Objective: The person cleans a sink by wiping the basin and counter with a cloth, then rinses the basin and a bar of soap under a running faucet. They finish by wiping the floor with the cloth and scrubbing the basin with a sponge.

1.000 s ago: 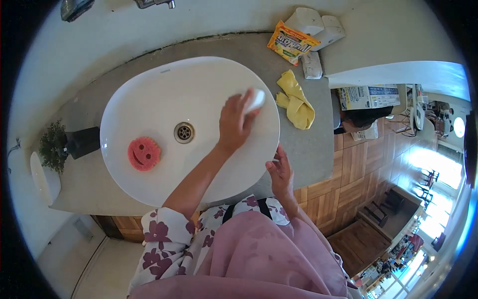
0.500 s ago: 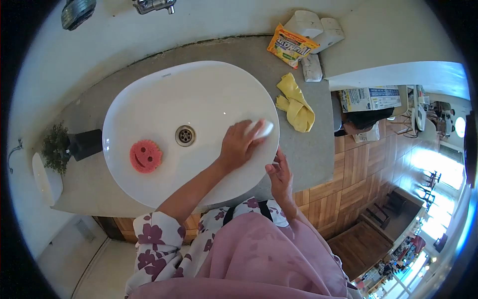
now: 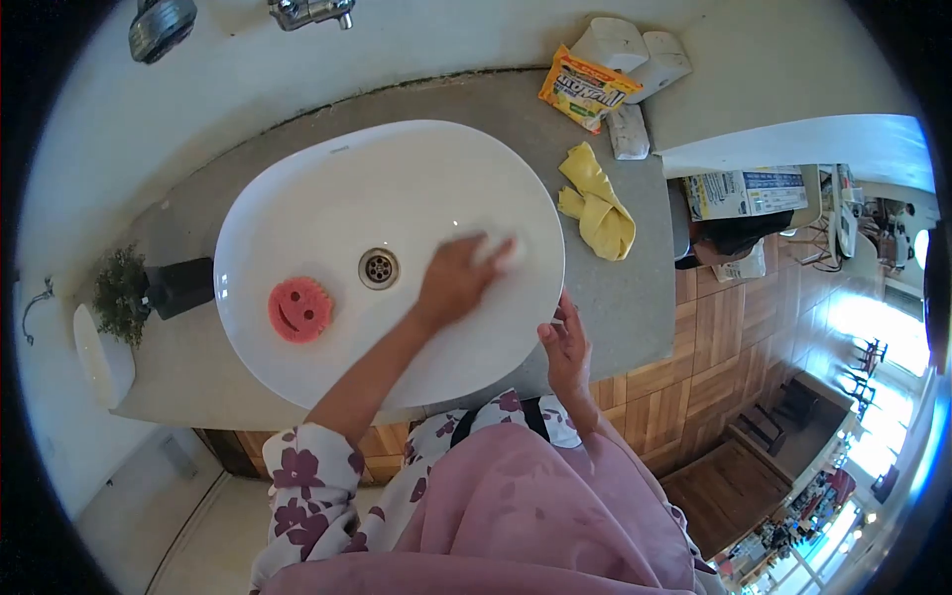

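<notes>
My left hand [image 3: 454, 283] is inside the white washbasin [image 3: 397, 149], right of the drain, blurred by motion. Its fingers press a small white pad [image 3: 508, 256] against the basin wall; the pad is smeared and its exact kind does not show. At the basin's right front rim, my right hand [image 3: 568, 352] rests with fingers stretched and thumb apart, holding nothing. A round pink smiley-face sponge [image 3: 300, 309] lies in the basin, left of the metal drain [image 3: 378, 268].
On the grey counter [image 3: 635, 297] right of the basin lies a crumpled yellow cloth [image 3: 600, 203]. Behind it are an orange packet [image 3: 585, 87] and white containers [image 3: 610, 45]. A potted plant [image 3: 119, 288] stands left. The tap [image 3: 309, 12] juts from the wall.
My left hand has slid a little left with the white pad, away from the basin's right wall. The right hand stays at the rim. The whole view has shifted slightly.
</notes>
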Available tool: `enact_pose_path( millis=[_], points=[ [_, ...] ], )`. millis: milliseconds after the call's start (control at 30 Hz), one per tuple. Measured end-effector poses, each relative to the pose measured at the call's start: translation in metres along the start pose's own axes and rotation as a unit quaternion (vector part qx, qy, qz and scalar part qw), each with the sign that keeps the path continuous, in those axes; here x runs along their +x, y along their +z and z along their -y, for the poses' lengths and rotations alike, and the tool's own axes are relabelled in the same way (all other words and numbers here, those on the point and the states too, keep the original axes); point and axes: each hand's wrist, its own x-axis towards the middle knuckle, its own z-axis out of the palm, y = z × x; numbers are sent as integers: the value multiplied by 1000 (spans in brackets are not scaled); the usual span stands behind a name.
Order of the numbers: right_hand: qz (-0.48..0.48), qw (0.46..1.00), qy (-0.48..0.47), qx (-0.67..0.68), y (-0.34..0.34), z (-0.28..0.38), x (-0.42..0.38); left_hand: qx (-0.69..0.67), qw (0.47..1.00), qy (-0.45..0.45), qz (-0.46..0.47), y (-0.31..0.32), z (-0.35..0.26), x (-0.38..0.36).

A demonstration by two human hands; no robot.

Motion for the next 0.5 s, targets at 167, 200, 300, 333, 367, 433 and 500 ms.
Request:
enact_pose_path(
  millis=[167,200,300,333,367,433,500],
  points=[
    [13,1000,-7,-26,-3,8,3,-25,995,-68,-68,-8,-7,39],
    [14,1000,-8,-22,-2,8,3,-24,995,-67,-68,-2,-18,31],
    [14,1000,5,-21,-2,6,2,-163,984,-44,-63,9,-40,17],
    [14,999,18,-26,-2,5,1,-156,985,-7,-71,11,-38,16],
    [14,999,21,-27,-1,5,0,-149,985,28,-79,13,-37,15],
    [-6,1000,1,1,2,9,1,-114,988,-13,-101,15,-19,39],
    [6,1000,-1,-14,-1,10,1,-76,988,-48,-126,10,-15,53]
  ],
)
